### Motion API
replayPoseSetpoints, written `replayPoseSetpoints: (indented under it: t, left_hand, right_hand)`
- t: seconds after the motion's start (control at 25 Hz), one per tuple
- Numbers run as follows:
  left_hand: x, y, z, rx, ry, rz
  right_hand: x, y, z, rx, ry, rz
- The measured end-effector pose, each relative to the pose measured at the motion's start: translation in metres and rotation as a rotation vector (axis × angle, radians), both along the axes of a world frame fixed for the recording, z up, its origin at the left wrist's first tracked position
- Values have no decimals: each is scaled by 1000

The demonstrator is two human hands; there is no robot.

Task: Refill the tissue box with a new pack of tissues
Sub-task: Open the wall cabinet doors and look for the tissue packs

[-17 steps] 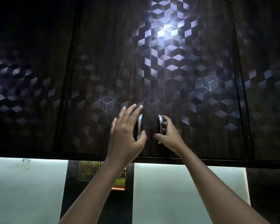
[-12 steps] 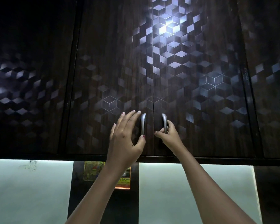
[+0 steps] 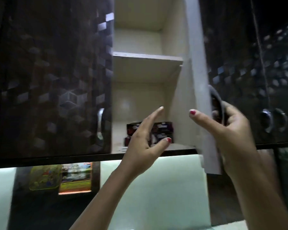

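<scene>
The right cabinet door [image 3: 204, 100] has swung open since half a second ago, while the left door [image 3: 57, 77] stays shut. The right hand [image 3: 229, 130] is closed around the open door's handle [image 3: 218, 105]. The left hand [image 3: 144, 141], off its handle, is spread open and empty, raised in front of the dark tissue packs [image 3: 163, 131] stacked on the lower shelf [image 3: 181, 146], partly hiding them.

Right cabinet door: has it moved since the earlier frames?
Yes. The right cabinet door has swung outward, away from the closed left door, pulled by the right hand, exposing the shelf.
</scene>
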State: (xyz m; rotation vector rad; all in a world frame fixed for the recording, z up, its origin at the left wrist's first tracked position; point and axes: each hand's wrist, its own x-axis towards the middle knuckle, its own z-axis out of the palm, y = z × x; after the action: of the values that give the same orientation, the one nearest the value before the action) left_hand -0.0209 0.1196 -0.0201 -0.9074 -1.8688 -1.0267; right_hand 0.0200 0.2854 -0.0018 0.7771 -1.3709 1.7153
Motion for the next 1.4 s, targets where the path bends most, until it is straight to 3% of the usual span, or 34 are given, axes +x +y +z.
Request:
replayPoseSetpoints:
  t: [0.24,0.52,0.64,1.04,1.28,1.4]
  left_hand:
    - [1,141,6,-199,76,-283]
    - [-53,236,3,-373,24,-125]
    - [-67,250,-6,-469,20,-91]
    - [-84,273,-14,-470,40,5]
    - [-81,257,-13,-431,55,-69]
    - [-74,248,-11,-442,46,-102]
  right_hand:
    - [9,158,-9,-23,-159,-289]
    - [-23,228,-9,11,-202,-240]
    - [-36,244,-12,21,-191,-219]
    - [-62,281,-14,34,-156,-234]
    - [-54,265,-19,163,-18,-568]
    - [-46,256,-20,204,-25,-615]
